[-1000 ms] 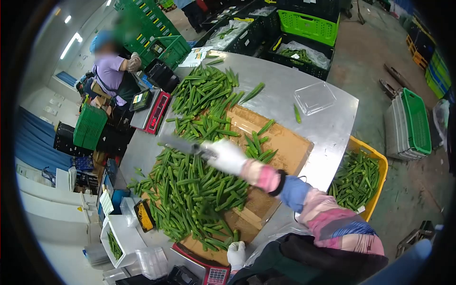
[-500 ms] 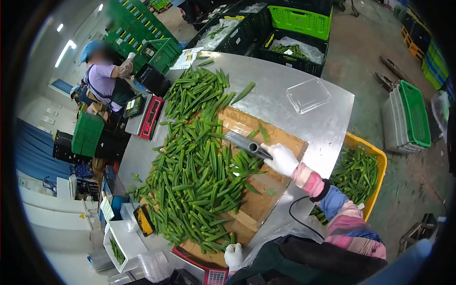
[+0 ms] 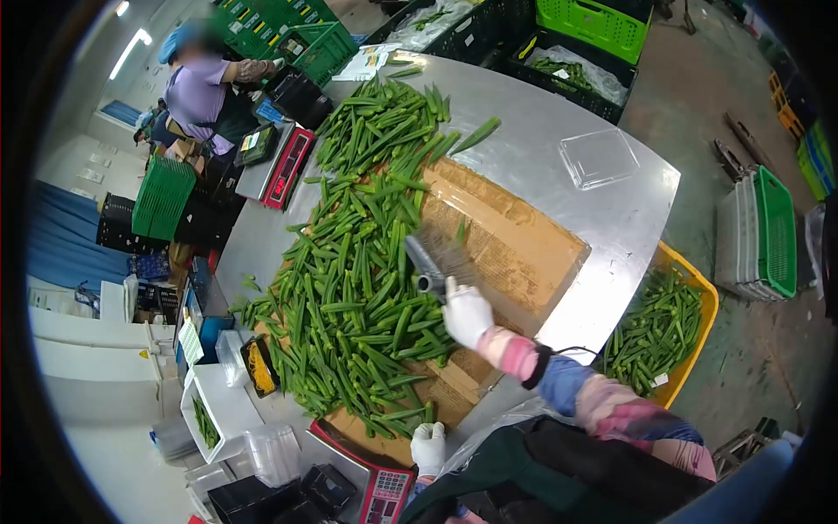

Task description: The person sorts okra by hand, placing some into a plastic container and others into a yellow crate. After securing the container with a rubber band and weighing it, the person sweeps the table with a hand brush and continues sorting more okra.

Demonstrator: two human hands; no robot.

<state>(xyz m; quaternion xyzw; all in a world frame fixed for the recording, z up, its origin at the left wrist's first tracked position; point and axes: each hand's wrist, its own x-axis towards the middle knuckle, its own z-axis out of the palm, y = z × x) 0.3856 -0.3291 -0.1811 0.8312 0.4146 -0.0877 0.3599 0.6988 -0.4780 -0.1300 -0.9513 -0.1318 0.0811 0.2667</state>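
Observation:
My right hand (image 3: 468, 316), in a white glove, is closed around a grey brush (image 3: 425, 266) with a hollow tube-like end. Its fine bristles are blurred over the brown cardboard sheet (image 3: 515, 236), beside the right edge of a broad heap of okra (image 3: 349, 288). Near the bottom of the view my left hand (image 3: 428, 449), also gloved, has its fingers closed on okra (image 3: 429, 412) at the heap's near end; how many pods it holds is hidden. A single okra pod (image 3: 477, 134) lies apart at the far end.
A clear plastic lid (image 3: 599, 159) lies on the metal table (image 3: 532, 109). Red scales (image 3: 288, 170) (image 3: 384, 493) stand at the far left and near end. A yellow crate (image 3: 709, 306) of okra is at right. Another person (image 3: 199, 92) works beyond the table.
My right hand and the brush have swept left across the cardboard to the heap's edge, baring more cardboard. My left hand has stayed nearly in place. The whole view has shifted somewhat.

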